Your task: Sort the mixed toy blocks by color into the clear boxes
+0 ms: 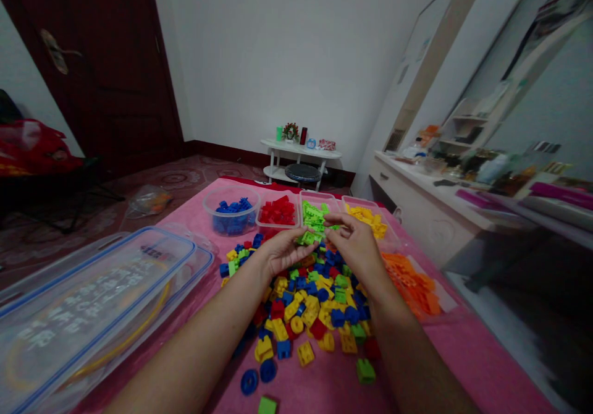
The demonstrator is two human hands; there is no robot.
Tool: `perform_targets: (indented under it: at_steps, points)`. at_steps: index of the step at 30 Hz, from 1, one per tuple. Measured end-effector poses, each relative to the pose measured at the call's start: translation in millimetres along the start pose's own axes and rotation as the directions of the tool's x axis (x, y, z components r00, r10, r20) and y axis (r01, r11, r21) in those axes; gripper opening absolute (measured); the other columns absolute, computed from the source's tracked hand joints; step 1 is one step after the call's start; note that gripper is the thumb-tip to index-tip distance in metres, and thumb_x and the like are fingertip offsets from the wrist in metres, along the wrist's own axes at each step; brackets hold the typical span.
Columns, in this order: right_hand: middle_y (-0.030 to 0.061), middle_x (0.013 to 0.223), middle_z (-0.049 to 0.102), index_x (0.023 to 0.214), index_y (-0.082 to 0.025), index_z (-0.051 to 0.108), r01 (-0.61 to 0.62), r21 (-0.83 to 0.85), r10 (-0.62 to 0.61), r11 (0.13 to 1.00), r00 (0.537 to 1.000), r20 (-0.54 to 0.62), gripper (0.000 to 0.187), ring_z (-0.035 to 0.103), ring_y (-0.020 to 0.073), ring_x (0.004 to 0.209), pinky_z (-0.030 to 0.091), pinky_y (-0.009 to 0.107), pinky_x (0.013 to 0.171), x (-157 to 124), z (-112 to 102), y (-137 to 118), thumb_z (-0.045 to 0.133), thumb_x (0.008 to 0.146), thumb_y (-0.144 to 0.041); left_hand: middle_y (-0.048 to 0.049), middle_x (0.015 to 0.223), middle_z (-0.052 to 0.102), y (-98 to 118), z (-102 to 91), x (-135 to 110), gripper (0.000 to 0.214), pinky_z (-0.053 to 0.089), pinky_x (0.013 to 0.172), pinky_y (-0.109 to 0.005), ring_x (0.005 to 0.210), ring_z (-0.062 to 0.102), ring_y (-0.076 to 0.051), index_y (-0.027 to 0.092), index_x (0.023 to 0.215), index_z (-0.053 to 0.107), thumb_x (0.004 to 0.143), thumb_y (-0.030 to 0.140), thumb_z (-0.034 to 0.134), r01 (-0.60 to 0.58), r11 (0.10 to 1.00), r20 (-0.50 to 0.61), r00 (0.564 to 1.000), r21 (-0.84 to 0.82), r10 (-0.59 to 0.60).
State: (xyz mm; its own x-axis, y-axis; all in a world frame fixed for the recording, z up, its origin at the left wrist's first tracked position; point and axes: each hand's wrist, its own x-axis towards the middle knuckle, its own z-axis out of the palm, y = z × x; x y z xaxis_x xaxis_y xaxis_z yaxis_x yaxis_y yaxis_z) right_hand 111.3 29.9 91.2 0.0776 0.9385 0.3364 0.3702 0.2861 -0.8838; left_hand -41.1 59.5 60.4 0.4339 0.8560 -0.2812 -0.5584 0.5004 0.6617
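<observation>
Above the near edge of the green-block tub, my left hand [290, 252] is turned partly palm up, its thumb and fingers closed around light green building blocks [309, 238]. Close on the right, my right hand [354, 241] has its fingertips pinched together near those blocks; what they grip is hidden. A clear tub [301, 196] with more green blocks [315, 216] stands just behind both hands. Beneath them spreads a mixed heap of yellow, blue, red and green building blocks [312, 309].
Red blocks [278, 210] and blue blocks [230, 215] fill tubs at left; yellow blocks [368, 219] and orange pieces [410, 284] lie at right. Large clear lids [99, 296] cover the left side of the pink cloth [194, 346]. A dresser [417, 198] stands right.
</observation>
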Motion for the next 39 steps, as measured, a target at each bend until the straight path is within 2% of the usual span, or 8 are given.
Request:
perform_targets:
  at_steps: [8, 14, 18, 22, 27, 31, 34, 39]
  points:
    - [0.0009, 0.07, 0.064, 0.092, -0.014, 0.067, 0.066, 0.216, 0.005, 0.974, 0.949, -0.317, 0.03, 0.056, 0.0092, 0.052, 0.047, 0.021, 0.049, 7.5, -43.4, -14.0, 0.067, 0.067, -0.03, -0.0071, 0.083, 0.06, 16.9, 9.9, 21.2, 0.008, 0.06, 0.069, -0.026, 0.08, 0.065, -0.015, 0.012, 0.079, 0.052, 0.085, 0.007, 0.049, -0.126, 0.975, -0.156, 0.983, -0.182, 0.098]
    - [-0.0013, 0.066, 0.062, 0.09, -0.015, 0.067, 0.128, 0.238, -0.015, 0.963, 0.905, -0.426, 0.027, 0.054, 0.0072, 0.049, 0.046, 0.02, 0.05, 7.7, -60.2, -18.0, 0.068, 0.066, -0.029, -0.002, 0.078, 0.055, 54.5, 43.2, 74.4, 0.002, 0.057, 0.074, -0.028, 0.074, 0.06, -0.011, 0.013, 0.086, 0.052, 0.085, 0.015, 0.051, -0.209, 0.976, -0.24, 0.946, 0.054, 0.216]
    - [0.0004, 0.07, 0.064, 0.09, -0.014, 0.066, 0.132, 0.229, -0.011, 0.964, 0.886, -0.464, 0.027, 0.054, 0.007, 0.05, 0.046, 0.021, 0.05, 8.9, -67.5, -17.0, 0.065, 0.067, -0.028, -0.0077, 0.092, 0.061, 64.8, 58.9, 88.7, 0.03, 0.05, 0.084, -0.038, 0.094, 0.06, -0.021, 0.016, 0.097, 0.059, 0.078, 0.039, 0.064, -0.225, 0.923, -0.176, 0.941, 0.313, 0.289]
    - [0.0004, 0.068, 0.064, 0.091, -0.014, 0.066, 0.091, 0.197, 0.008, 0.976, 0.893, -0.449, 0.028, 0.056, 0.0091, 0.052, 0.047, 0.021, 0.05, 12.9, -67.9, -8.7, 0.064, 0.067, -0.028, -0.01, 0.108, 0.065, 55.6, 56.6, 86.6, 0.032, 0.045, 0.087, -0.035, 0.104, 0.057, -0.022, 0.017, 0.102, 0.064, 0.076, 0.036, 0.064, -0.422, 0.572, 0.081, 0.848, 0.703, 0.524]
    - [0.0055, 0.081, 0.07, 0.09, -0.015, 0.07, 0.005, -0.184, -0.039, 0.983, 0.983, -0.179, 0.024, 0.063, 0.0145, 0.064, 0.049, 0.025, 0.059, 18.9, -56.7, 18.1, 0.058, 0.072, -0.025, -0.0085, 0.087, 0.072, 34.1, 29.6, 71.4, 0.023, 0.048, 0.073, -0.028, 0.079, 0.064, -0.018, 0.011, 0.09, 0.07, 0.076, 0.023, 0.057, -0.433, 0.103, 0.332, 0.803, 0.895, 0.495]
    - [0.0049, 0.088, 0.073, 0.09, -0.021, 0.073, -0.005, -0.644, 0.072, 0.765, 0.994, 0.078, 0.024, 0.065, 0.0183, 0.083, 0.047, 0.026, 0.074, 16.9, -39.7, 40.3, 0.057, 0.072, -0.017, -0.0058, 0.084, 0.073, 21.5, 6.2, 41.9, 0.022, 0.047, 0.07, -0.026, 0.078, 0.064, -0.018, 0.016, 0.089, 0.072, 0.076, 0.022, 0.056, -0.3, -0.221, 0.37, 0.808, 0.928, 0.458]
    - [0.0047, 0.098, 0.072, 0.099, -0.027, 0.073, 0.038, -0.791, 0.151, 0.61, 0.975, 0.164, 0.037, 0.064, 0.0209, 0.096, 0.046, 0.028, 0.081, 11.1, -27.3, 49.0, 0.053, 0.072, -0.012, -0.0064, 0.089, 0.073, 15.2, -4.8, 19.4, 0.025, 0.047, 0.071, -0.027, 0.082, 0.065, -0.019, 0.019, 0.094, 0.073, 0.076, 0.021, 0.055, -0.17, -0.36, 0.333, 0.823, 0.917, 0.461]
    - [0.0078, 0.105, 0.07, 0.108, -0.031, 0.07, 0.075, -0.872, 0.188, 0.483, 0.964, 0.188, 0.046, 0.063, 0.025, 0.1, 0.046, 0.031, 0.08, 3.4, -16.8, 49.3, 0.049, 0.073, -0.009, -0.0082, 0.1, 0.071, 6.7, -16.2, 5.2, 0.031, 0.046, 0.079, -0.03, 0.093, 0.065, -0.023, 0.024, 0.106, 0.07, 0.079, 0.022, 0.053, -0.027, -0.444, 0.256, 0.847, 0.896, 0.465]
